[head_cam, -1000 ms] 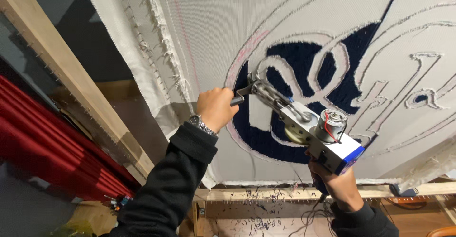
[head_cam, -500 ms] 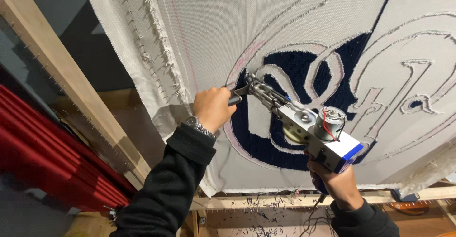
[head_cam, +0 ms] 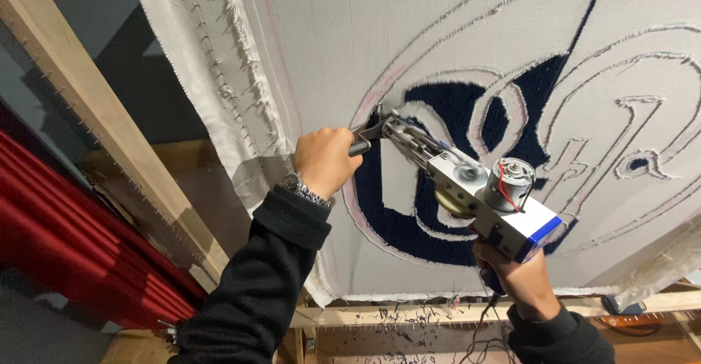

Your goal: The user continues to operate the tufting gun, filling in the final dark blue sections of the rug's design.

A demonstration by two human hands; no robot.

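A tufting gun (head_cam: 475,192) with a silver body, a small motor and a blue-striped rear block is pressed nose-first against a pale backing cloth (head_cam: 409,50) stretched on a wooden frame (head_cam: 95,123). My left hand (head_cam: 323,161), with a watch on the wrist, is closed around the gun's front handle. Under the gun's rear, my right hand (head_cam: 515,273) grips the pistol handle. The needle tip meets the cloth at the upper left edge of a dark blue tufted patch (head_cam: 398,221), inside white outlined curves.
A red curtain (head_cam: 73,240) hangs at the lower left behind the frame. The frame's bottom rail (head_cam: 409,313) carries yarn clippings and rows of tack points. A cable (head_cam: 482,335) drops from the gun. Frayed cloth edge (head_cam: 234,57) runs along the left.
The gun and both hands have travelled up along the left edge of the blue patch, and the view has shifted with them.
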